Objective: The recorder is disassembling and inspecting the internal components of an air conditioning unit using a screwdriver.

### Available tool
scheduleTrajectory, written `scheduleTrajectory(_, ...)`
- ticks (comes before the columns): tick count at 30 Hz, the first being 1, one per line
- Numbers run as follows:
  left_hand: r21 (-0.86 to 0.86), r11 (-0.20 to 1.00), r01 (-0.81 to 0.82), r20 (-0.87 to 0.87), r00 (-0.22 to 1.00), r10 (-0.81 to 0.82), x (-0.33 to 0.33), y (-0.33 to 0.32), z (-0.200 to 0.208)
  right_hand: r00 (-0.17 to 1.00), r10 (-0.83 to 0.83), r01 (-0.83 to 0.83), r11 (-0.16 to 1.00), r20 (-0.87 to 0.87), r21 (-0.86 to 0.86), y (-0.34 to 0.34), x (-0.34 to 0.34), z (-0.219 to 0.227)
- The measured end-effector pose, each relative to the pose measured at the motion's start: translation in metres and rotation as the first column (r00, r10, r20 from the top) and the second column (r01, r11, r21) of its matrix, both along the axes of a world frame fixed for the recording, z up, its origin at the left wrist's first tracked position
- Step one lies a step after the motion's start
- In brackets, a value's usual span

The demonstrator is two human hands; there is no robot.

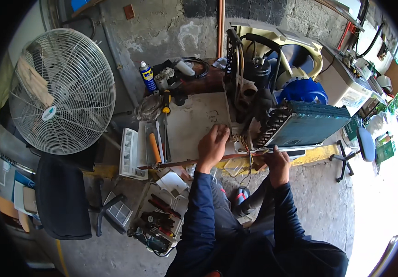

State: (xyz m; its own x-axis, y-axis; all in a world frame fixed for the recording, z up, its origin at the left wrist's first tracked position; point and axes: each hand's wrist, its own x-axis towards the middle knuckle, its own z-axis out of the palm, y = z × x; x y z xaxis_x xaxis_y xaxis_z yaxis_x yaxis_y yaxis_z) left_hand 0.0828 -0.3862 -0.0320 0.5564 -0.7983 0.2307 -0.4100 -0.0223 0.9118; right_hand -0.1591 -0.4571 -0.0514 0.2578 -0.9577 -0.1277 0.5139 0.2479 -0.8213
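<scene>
An opened air conditioner unit stands on the workbench [194,108], with a finned coil [307,124], a dark compressor [258,69] and a blue fan wheel [304,90]. My left hand [214,142] is closed at the left end of its metal base, above the bench's front edge; whatever its fingers hold is hidden. Below the coil's front corner, my right hand [278,164] is closed, thumb up against the base edge. I cannot make out what it grips. Between both hands, several thin wires [248,159] hang down over the edge.
Left on the bench lie a yellow-black screwdriver [166,101], an orange-handled tool [154,147] and a blue spray can [147,76]. A large fan [62,92] and black chair [63,196] stand left. Below is a tool tray [159,217]; a blue stool [366,144] stands right.
</scene>
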Motion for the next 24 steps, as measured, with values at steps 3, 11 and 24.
scheduleTrajectory(3, 0.277, 0.961, -0.009, 0.136, 0.99, -0.03, 0.011, -0.013, 0.007, 0.998, 0.034, -0.036, 0.998, 0.051, 0.05, -0.003, -0.006, -0.007)
scheduleTrajectory(11, 0.462, 0.883, 0.086, 0.092, 0.985, -0.144, 0.026, -0.043, 0.026, 0.921, 0.279, -0.264, 0.96, 0.273, -0.091, -0.023, -0.019, -0.027)
scheduleTrajectory(24, -0.169, 0.969, 0.18, -0.884, 0.407, -0.23, 0.05, -0.123, 0.018, 0.919, 0.352, -0.323, 0.93, 0.176, -0.173, -0.034, -0.018, 0.038)
